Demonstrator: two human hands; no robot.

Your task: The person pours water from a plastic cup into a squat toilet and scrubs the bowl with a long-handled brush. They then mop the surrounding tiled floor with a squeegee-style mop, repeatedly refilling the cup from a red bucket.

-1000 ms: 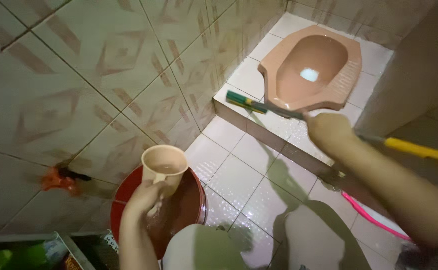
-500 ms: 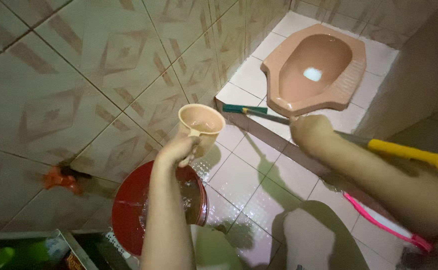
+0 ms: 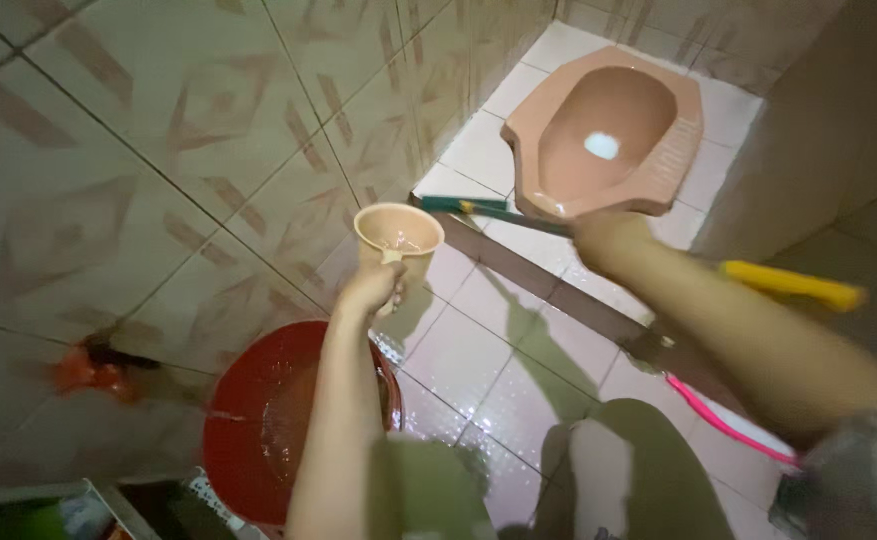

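The left hand is closed around the handle of a peach-coloured plastic dipper, holding it upright and raised above the wet floor tiles, close to the patterned wall tiles. The dipper's open mouth faces up (what is inside it cannot be made out). Below and behind the forearm stands a red bucket with water in it, set against the wall; the dipper is above and ahead of the bucket, not touching it.

The right hand is wrapped tight on the shaft of a long-handled brush, with a yellow grip end sticking out past the wrist. The green brush end lies on the raised white-tiled step, just beside the front rim of the pink squat toilet pan. The 2 hands are well apart, with the dipper to the left of the brush head.

A pink rod-like thing lies on the floor under the right forearm. On the wall at the left, an orange fitting shows, too blurred to identify. The floor near the bucket glistens with water drops.
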